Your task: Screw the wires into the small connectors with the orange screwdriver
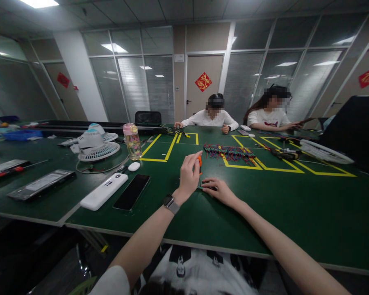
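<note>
My left hand, with a watch on its wrist, is closed around an upright screwdriver with an orange and black handle. The thin shaft points down at a small green circuit board on the table. My right hand lies low beside it, fingers closed on the board's right edge. Much of the board is hidden by my fingers. Beyond my hands lies a long bundle of small boards with red and blue wires.
Left of my hands are a black phone, a white power bank, a white oval case, a drink bottle and white fan parts. Two people sit across the green table. Yellow tape marks rectangles on it.
</note>
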A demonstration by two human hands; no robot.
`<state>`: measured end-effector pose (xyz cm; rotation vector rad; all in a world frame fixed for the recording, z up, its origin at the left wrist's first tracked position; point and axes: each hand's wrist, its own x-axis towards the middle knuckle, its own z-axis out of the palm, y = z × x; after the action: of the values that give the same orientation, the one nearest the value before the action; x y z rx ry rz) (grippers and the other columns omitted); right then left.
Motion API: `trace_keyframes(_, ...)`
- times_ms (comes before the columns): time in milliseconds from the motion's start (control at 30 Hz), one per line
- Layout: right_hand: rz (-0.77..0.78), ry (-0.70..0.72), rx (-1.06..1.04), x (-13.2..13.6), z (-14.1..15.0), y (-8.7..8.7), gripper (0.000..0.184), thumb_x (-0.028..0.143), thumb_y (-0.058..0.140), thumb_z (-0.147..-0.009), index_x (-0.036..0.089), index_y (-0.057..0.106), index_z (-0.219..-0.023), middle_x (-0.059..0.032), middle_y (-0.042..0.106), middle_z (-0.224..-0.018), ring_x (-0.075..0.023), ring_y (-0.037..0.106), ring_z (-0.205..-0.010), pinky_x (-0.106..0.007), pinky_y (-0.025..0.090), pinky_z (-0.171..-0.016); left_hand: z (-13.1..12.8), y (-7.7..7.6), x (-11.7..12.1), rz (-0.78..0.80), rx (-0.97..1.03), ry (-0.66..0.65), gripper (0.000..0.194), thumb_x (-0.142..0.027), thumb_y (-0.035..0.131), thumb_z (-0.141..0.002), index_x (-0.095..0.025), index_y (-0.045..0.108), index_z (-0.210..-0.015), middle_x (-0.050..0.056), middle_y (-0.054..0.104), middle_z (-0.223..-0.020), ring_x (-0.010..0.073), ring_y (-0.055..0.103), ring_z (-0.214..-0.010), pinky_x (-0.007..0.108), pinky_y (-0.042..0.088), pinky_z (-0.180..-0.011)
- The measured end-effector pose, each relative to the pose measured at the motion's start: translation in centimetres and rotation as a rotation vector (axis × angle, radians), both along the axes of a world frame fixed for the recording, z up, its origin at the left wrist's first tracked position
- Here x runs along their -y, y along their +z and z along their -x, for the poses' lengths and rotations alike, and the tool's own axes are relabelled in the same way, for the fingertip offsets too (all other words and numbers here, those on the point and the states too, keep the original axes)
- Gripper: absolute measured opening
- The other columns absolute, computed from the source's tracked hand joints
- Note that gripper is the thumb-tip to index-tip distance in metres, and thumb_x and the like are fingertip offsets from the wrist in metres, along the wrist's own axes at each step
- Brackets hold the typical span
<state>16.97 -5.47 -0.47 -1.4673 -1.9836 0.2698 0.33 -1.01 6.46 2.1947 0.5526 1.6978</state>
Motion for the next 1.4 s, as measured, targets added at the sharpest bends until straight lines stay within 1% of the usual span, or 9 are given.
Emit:
trace_keyframes(233, -0.002, -0.004, -0.013, 0.24, 0.25, 0.32, 0.021, 0.033, 0.059, -0.084, 0.025, 0.073, -0.098, -0.0084, 0.067, -0.111, -0.0249, 0.061, -0.105, -0.045, 0.043, -0.096, -0.04, 0.13, -0.29, 0.010, -0.048, -0.016, 0.032, -0.020, 0.033, -0.096, -0.019, 0.054, -0.121, 0.008, 0.060, -0.109, 0.0166, 0.055, -0.101, 0.031, 0.044, -0.089)
trace_keyframes(467, -0.020, -0.009, -0.006, 0.20, 0.32, 0.08, 0.020, 0.033, 0.059, -0.085, 0.025, 0.073, -0.097, -0.0082, 0.068, -0.110, -0.0251, 0.060, -0.106, -0.048, 0.038, -0.101, 0.24, -0.05, -0.19, -0.012, -0.074, 0.066, 0.026, -0.027, 0.045, -0.093, -0.022, 0.060, -0.114, 0.005, 0.052, -0.095, 0.0151, 0.054, -0.088, 0.028, 0.046, -0.080)
trace_keyframes(633, -0.030, -0.003, -0.006, 0.27, 0.38, 0.17, 0.021, 0.032, 0.058, -0.085, 0.025, 0.073, -0.097, -0.0086, 0.068, -0.110, -0.0249, 0.061, -0.106, -0.047, 0.041, -0.098, 0.03, 0.05, 0.07, -0.013, -0.060, -0.057, 0.036, -0.020, 0.031, -0.096, -0.021, 0.050, -0.127, 0.008, 0.056, -0.114, 0.0173, 0.053, -0.107, 0.033, 0.044, -0.094)
trace_keyframes(733, -0.015, 0.001, -0.003, 0.30, 0.37, 0.24, 0.021, 0.031, 0.058, -0.085, 0.024, 0.073, -0.097, -0.0090, 0.068, -0.109, -0.0251, 0.060, -0.106, -0.046, 0.042, -0.097, -0.07, 0.14, 0.05, -0.004, -0.050, -0.097, 0.034, -0.020, 0.035, -0.096, -0.021, 0.049, -0.127, 0.008, 0.058, -0.116, 0.0170, 0.055, -0.108, 0.033, 0.044, -0.095)
trace_keyframes(900, -0.016, -0.006, -0.013, 0.20, 0.23, -0.01, 0.021, 0.032, 0.059, -0.084, 0.024, 0.073, -0.097, -0.0084, 0.068, -0.110, -0.0249, 0.060, -0.106, -0.046, 0.043, -0.097, -0.11, 0.01, 0.10, -0.020, -0.038, -0.007, 0.025, -0.026, 0.053, -0.089, -0.022, 0.060, -0.112, 0.005, 0.056, -0.097, 0.0153, 0.056, -0.092, 0.029, 0.047, -0.085)
trace_keyframes(1100, -0.019, 0.005, -0.013, 0.11, 0.18, -0.04, 0.020, 0.032, 0.059, -0.084, 0.024, 0.073, -0.096, -0.0079, 0.068, -0.109, -0.0246, 0.060, -0.106, -0.046, 0.043, -0.097, -0.05, 0.14, 0.26, -0.005, -0.056, -0.074, 0.035, -0.020, 0.033, -0.096, -0.021, 0.052, -0.125, 0.008, 0.057, -0.110, 0.0158, 0.056, -0.102, 0.031, 0.045, -0.091)
trace_keyframes(1200, -0.016, 0.003, -0.016, 0.13, 0.24, 0.05, 0.020, 0.032, 0.059, -0.084, 0.025, 0.074, -0.096, -0.0079, 0.068, -0.109, -0.0248, 0.060, -0.105, -0.045, 0.044, -0.096, -0.04, 0.18, 0.13, 0.000, -0.026, -0.066, 0.031, -0.022, 0.038, -0.095, -0.021, 0.053, -0.123, 0.007, 0.059, -0.108, 0.0163, 0.056, -0.101, 0.031, 0.045, -0.090)
trace_keyframes(1333, -0.013, -0.004, -0.011, 0.14, 0.25, 0.04, 0.020, 0.032, 0.061, -0.082, 0.024, 0.074, -0.096, -0.0084, 0.067, -0.111, -0.0251, 0.060, -0.106, -0.044, 0.044, -0.095, -0.06, 0.16, 0.03, 0.002, -0.004, 0.038, 0.023, -0.029, 0.054, -0.088, -0.023, 0.063, -0.109, 0.004, 0.054, -0.094, 0.0147, 0.055, -0.087, 0.028, 0.046, -0.083)
trace_keyframes(1400, -0.014, -0.008, -0.012, 0.12, 0.22, -0.02, 0.019, 0.032, 0.062, -0.082, 0.024, 0.074, -0.095, -0.0081, 0.067, -0.111, -0.0250, 0.061, -0.105, -0.044, 0.045, -0.094, -0.06, 0.22, 0.08, 0.008, -0.013, 0.030, 0.024, -0.028, 0.050, -0.091, -0.023, 0.062, -0.111, 0.004, 0.052, -0.097, 0.0144, 0.055, -0.089, 0.028, 0.046, -0.084)
